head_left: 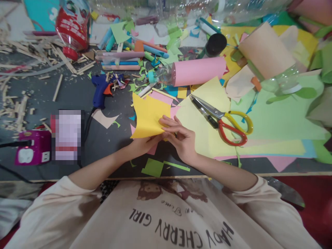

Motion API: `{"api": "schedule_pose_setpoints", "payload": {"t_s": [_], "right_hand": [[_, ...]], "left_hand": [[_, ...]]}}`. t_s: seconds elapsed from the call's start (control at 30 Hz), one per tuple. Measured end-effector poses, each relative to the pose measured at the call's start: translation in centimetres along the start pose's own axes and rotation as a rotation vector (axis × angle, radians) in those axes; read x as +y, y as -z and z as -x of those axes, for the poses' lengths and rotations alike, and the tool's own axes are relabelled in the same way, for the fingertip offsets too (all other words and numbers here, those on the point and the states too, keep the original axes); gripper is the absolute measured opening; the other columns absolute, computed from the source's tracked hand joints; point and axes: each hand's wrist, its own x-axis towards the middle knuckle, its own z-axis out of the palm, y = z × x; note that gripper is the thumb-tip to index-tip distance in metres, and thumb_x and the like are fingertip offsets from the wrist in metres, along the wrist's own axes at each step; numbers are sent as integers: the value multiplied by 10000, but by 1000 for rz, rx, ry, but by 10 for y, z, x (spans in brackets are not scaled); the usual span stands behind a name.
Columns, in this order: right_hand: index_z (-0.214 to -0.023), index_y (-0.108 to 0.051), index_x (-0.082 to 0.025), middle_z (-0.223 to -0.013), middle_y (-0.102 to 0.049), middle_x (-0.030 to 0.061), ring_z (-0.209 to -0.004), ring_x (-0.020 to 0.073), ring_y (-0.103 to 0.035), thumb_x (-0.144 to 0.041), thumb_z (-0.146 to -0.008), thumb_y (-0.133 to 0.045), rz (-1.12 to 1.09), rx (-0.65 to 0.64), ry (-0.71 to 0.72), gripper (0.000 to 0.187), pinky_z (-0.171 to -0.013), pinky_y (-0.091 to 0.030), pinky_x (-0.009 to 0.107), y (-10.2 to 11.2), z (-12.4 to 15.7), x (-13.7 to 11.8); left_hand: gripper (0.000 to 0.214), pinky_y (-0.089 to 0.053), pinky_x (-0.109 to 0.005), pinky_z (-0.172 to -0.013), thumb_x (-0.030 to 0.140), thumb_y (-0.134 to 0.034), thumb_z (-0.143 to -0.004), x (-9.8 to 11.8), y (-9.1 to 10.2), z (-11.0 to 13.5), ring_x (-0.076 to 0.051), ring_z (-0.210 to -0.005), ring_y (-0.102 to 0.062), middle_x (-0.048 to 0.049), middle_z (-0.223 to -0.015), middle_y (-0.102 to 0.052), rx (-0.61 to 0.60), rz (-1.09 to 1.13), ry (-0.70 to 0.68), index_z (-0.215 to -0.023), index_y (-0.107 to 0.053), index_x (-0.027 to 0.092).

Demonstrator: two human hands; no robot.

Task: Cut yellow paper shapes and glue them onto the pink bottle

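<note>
Gripping a piece of yellow paper (149, 116) between them, the left hand (149, 143) and right hand (183, 140) meet over the dark tabletop (75, 86), near its front edge and about midway across. The left hand closes on the paper's lower edge, its fingers partly hidden by the sheet; the right hand pinches the right side, with its fingers laid over the surface. The paper bends upward at its corners.

Beyond it, a pink-wrapped bottle (199, 72) lies on its side, its teal cap pointing left; the wrapping hides whatever is inside. Farther right, a tan-wrapped bottle (267, 50) lies tilted with its white cap toward the person, its contents also covered. At upper left, a red-labelled bottle (72, 27) has its red cap facing the person; what it holds cannot be told. Clear plastic bottles (181, 8) line the back.

Just right of the hands, scissors (221, 114) and a pen (204, 112) lie across a pale yellow sheet (207, 143), with a light green sheet (282, 117) beyond. Left of the paper lies a blue glue gun (100, 91), its cord trailing toward the person. Wooden sticks (22, 109) litter the far left, near a purple box (33, 147).
</note>
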Motion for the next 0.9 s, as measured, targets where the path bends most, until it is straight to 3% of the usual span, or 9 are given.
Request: {"api": "schedule_pose_setpoints", "payload": {"t_s": [0.1, 0.2, 0.27, 0.33, 0.43, 0.6, 0.77, 0.9], "right_hand": [[-822, -727, -287, -1126, -775, -5, -1219, 240, -655, -365, -903, -626, -29, 13, 1, 151, -1203, -292, 582, 1, -1, -1], [-823, -744, -289, -1133, -773, -3, -1209, 247, -662, -391, -901, -633, -43, 8, -3, 169, -1186, -330, 579, 2, -4, -1], [-934, -763, -297, -1249, -725, 7, -1272, 240, -617, -412, -909, -619, -17, -35, -9, 187, -1167, -378, 547, 4, -6, 1], [-1144, -728, -306, -1399, -627, 16, -1364, 224, -531, -413, -914, -611, 16, -99, -2, 279, -1155, -413, 505, 6, -9, 4], [-1377, -579, -329, -1515, -507, 8, -1448, 206, -419, -378, -929, -598, 90, -187, 9, 451, -1189, -371, 492, 9, -13, 10], [-1457, -479, -348, -1566, -436, -4, -1491, 200, -338, -385, -982, -510, 182, -242, 52, 477, -1222, -304, 512, 10, -15, 14], [-1436, -512, -331, -1555, -460, 9, -1494, 191, -329, -426, -1025, -382, 248, -244, 139, 441, -1234, -270, 507, 8, -13, 16], [-1406, -543, -352, -1535, -489, -4, -1486, 187, -348, -441, -1034, -334, 300, -221, 154, 436, -1232, -268, 518, 7, -13, 17]], "left_hand": [[429, -394, -382, -1166, 655, -581, -802, 1, -1, 1, -250, -1280, -577, -88, -1122, -727, 5, 19, 44, -889, -668, 244], [411, -376, -367, -1177, 619, -601, -809, 2, -1, 2, -244, -1298, -561, -97, -1146, -720, 32, 33, 2, -894, -680, 225], [407, -466, -346, -1088, 606, -608, -802, 2, 1, 2, -241, -1148, -650, -95, -1026, -748, 74, 43, -2, -821, -684, 207], [436, -569, -320, -871, 612, -606, -790, 1, 3, 1, -216, -861, -708, -77, -808, -747, 130, 67, 76, -706, -670, 189], [491, -566, -287, -655, 620, -601, -779, -1, 5, -1, -170, -612, -659, -49, -592, -679, 226, 173, 209, -583, -627, 170], [487, -558, -272, -620, 615, -654, -740, -2, 2, -2, -160, -604, -660, -44, -585, -674, 238, 336, 246, -596, -641, 150], [453, -529, -234, -589, 571, -679, -754, -2, 2, -1, -129, -575, -634, -28, -583, -681, 232, 303, 196, -605, -673, 143], [453, -562, -260, -662, 555, -655, -775, 2, 5, -2, -154, -621, -668, -44, -595, -700, 181, 234, 178, -564, -661, 154]]}}
